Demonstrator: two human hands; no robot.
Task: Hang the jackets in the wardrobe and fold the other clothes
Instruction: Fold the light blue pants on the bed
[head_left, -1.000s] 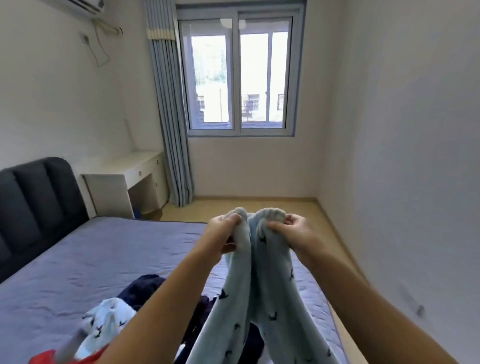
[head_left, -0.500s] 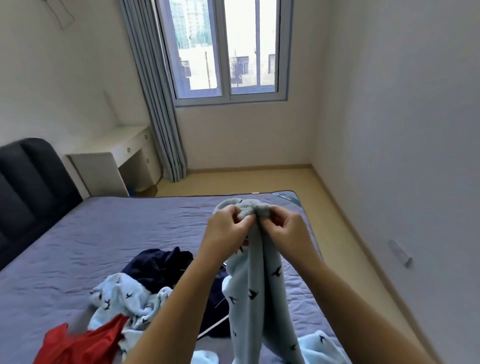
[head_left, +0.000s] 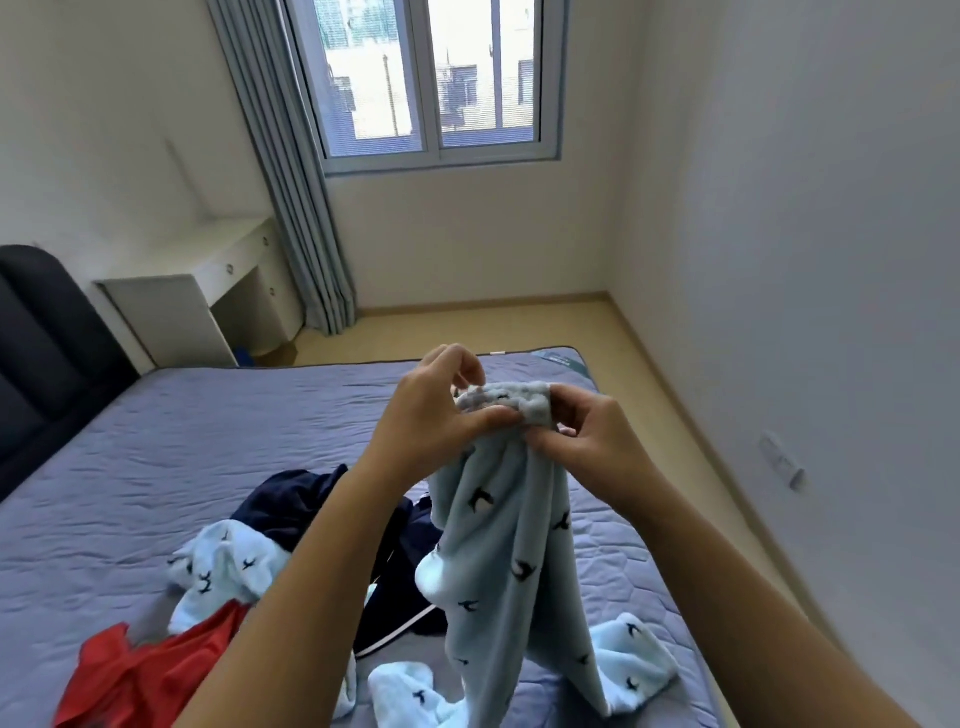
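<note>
Now both hands are together: left hand (head_left: 431, 415) and right hand (head_left: 597, 447) pinch the pale-blue pants (head_left: 504, 545) waistband, lowered over the bed (head_left: 182, 441); fold starting, pile at 7 o'clock untouched.

white walls, a bright window (head_left: 434, 78) with a grey curtain (head_left: 291, 171), a white desk (head_left: 208, 291), beige floor (head_left: 467, 332), a grey-sheeted bed (head_left: 182, 441).
</note>
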